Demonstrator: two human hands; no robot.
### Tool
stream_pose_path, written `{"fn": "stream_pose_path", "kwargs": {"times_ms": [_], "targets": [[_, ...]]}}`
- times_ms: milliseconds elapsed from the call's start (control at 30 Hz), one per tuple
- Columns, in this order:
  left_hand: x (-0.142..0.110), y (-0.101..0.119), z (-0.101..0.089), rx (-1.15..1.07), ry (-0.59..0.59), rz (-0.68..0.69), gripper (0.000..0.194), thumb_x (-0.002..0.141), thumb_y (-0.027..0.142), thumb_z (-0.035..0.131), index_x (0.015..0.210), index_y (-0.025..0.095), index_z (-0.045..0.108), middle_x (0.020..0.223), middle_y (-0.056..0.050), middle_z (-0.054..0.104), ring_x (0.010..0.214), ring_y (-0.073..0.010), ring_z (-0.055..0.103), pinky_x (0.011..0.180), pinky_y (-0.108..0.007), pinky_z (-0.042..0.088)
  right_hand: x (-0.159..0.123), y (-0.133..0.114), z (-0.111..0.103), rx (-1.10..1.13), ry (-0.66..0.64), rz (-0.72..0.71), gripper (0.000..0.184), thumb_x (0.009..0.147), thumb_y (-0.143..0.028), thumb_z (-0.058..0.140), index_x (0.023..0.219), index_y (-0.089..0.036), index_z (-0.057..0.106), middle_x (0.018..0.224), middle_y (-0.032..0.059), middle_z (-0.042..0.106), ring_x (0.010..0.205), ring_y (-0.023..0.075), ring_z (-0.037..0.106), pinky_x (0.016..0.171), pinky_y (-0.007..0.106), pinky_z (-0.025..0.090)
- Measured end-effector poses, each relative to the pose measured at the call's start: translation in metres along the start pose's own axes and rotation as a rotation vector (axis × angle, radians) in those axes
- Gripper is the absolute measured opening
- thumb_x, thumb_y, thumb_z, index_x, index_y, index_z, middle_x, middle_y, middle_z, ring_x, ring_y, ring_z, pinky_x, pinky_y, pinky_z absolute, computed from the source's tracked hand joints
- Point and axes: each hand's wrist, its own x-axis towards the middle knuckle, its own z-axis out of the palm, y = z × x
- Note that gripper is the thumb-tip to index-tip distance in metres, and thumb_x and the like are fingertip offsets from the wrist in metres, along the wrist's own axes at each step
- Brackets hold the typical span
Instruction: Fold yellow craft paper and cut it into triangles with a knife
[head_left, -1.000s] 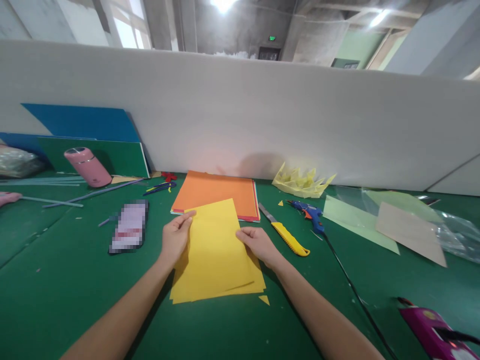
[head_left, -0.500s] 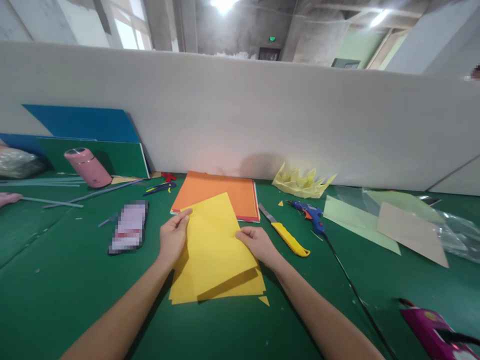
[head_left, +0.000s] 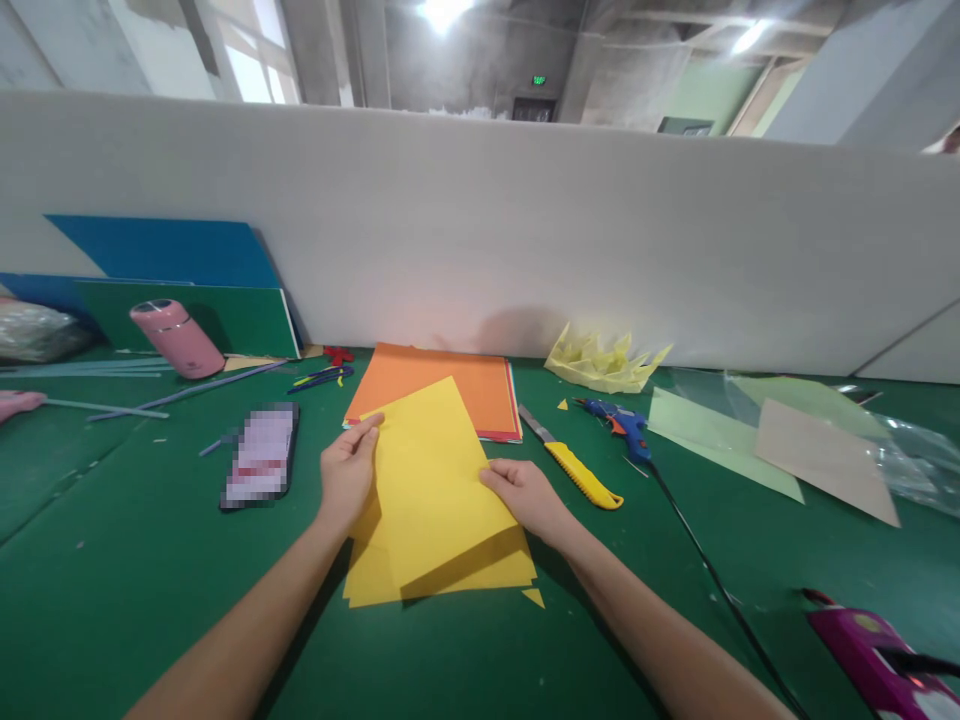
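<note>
Upper yellow sheet (head_left: 442,490): held by both hands in front of the person, above the lower yellow sheets (head_left: 367,580); vs. approx. 1 s ago it is turned anticlockwise in view, and its lower R corner has come up; in last half sec. almost no change.
Meaning: I judge the sheet is now less aligned w/ those under it; a dark shadow along its bottom edge suggests this side is lifted.
L hand (head_left: 349,475): thumb and fingers pinch the L edge, nr. upper L corner.
R hand (head_left: 525,495): thumb and fingers pinch the R edge, approx. mid.
Far corner: overlaps orange stack (head_left: 442,385) in view; touching or not, cannot tell.
R side: knife (head_left: 581,475) lies just beside R hand, blade toward the stack, so little room there.
L side: green table (head_left: 225,600) shows betw. phone (head_left: 259,460) and L hand, some room.
Near side: most room, betw. forearms; only small yellow scrap (head_left: 534,598) is nr. the lower sheets' R corner.
</note>
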Motion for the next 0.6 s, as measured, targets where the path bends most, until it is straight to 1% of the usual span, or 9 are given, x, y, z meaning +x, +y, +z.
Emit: {"fn": "stream_pose_path", "kwargs": {"times_ms": [67, 133, 233, 367, 467, 533, 600], "targets": [[-0.002, 0.002, 0.000, 0.020, -0.013, 0.020, 0.025, 0.073, 0.026, 0.060, 0.091, 0.016, 0.074, 0.101, -0.008, 0.073, 0.099, -0.0233, 0.065, 0.093, -0.035, 0.047, -0.006, 0.001, 0.000, 0.006, 0.014, 0.000, 0.033, 0.071, -0.049, 0.059, 0.060, -0.018, 0.058, 0.057, -0.0026, 0.055, 0.059, 0.0145, 0.050, 0.055, 0.024, 0.035], [-0.003, 0.002, 0.000, 0.021, -0.013, 0.025, 0.025, 0.073, 0.026, 0.059, 0.090, 0.016, 0.074, 0.100, -0.007, 0.074, 0.098, -0.0232, 0.065, 0.093, -0.035, 0.047, -0.013, 0.002, 0.000, 0.024, -0.008, 0.009, 0.036, 0.072, -0.052, 0.057, 0.067, -0.017, 0.062, 0.062, -0.0010, 0.059, 0.063, 0.0167, 0.054, 0.058, 0.026, 0.039], [-0.003, 0.001, 0.000, -0.008, 0.004, -0.014, 0.025, 0.072, 0.026, 0.060, 0.091, 0.016, 0.074, 0.100, -0.008, 0.074, 0.098, -0.0235, 0.065, 0.092, -0.036, 0.047, -0.020, 0.001, 0.000, 0.027, -0.040, 0.016, 0.035, 0.071, -0.052, 0.057, 0.075, -0.018, 0.063, 0.066, 0.0003, 0.062, 0.065, 0.0184, 0.057, 0.060, 0.027, 0.042], [0.000, 0.005, -0.002, -0.037, -0.022, -0.097, 0.029, 0.072, 0.028, 0.061, 0.095, 0.015, 0.073, 0.100, -0.008, 0.073, 0.097, -0.0241, 0.065, 0.090, -0.036, 0.048, -0.020, -0.001, -0.003, -0.023, 0.005, -0.019, 0.030, 0.072, -0.047, 0.055, 0.074, -0.018, 0.061, 0.068, 0.0003, 0.062, 0.064, 0.0167, 0.055, 0.060, 0.026, 0.041], [-0.001, 0.007, -0.005, -0.019, -0.054, -0.095, 0.028, 0.071, 0.027, 0.062, 0.094, 0.015, 0.074, 0.098, -0.007, 0.074, 0.098, -0.0240, 0.065, 0.093, -0.037, 0.047, -0.022, -0.002, -0.005, -0.070, 0.017, -0.047, 0.027, 0.074, -0.043, 0.053, 0.073, -0.018, 0.062, 0.065, -0.0003, 0.060, 0.060, 0.0153, 0.052, 0.058, 0.025, 0.038], [-0.003, 0.005, -0.006, 0.000, -0.056, -0.090, 0.026, 0.070, 0.025, 0.062, 0.092, 0.015, 0.074, 0.099, -0.008, 0.074, 0.099, -0.0240, 0.065, 0.095, -0.037, 0.045, -0.026, -0.001, -0.003, -0.155, 0.022, -0.067, 0.028, 0.076, -0.041, 0.050, 0.078, -0.018, 0.065, 0.062, -0.0009, 0.058, 0.057, 0.0146, 0.050, 0.056, 0.025, 0.037], [-0.004, 0.001, -0.008, 0.019, -0.051, -0.094, 0.026, 0.070, 0.025, 0.061, 0.091, 0.015, 0.074, 0.101, -0.009, 0.073, 0.099, -0.0242, 0.065, 0.096, -0.038, 0.045, -0.029, 0.002, -0.001, -0.273, 0.063, -0.066, 0.032, 0.078, -0.039, 0.049, 0.089, -0.016, 0.067, 0.057, -0.0019, 0.054, 0.054, 0.0146, 0.047, 0.055, 0.025, 0.034]]}}
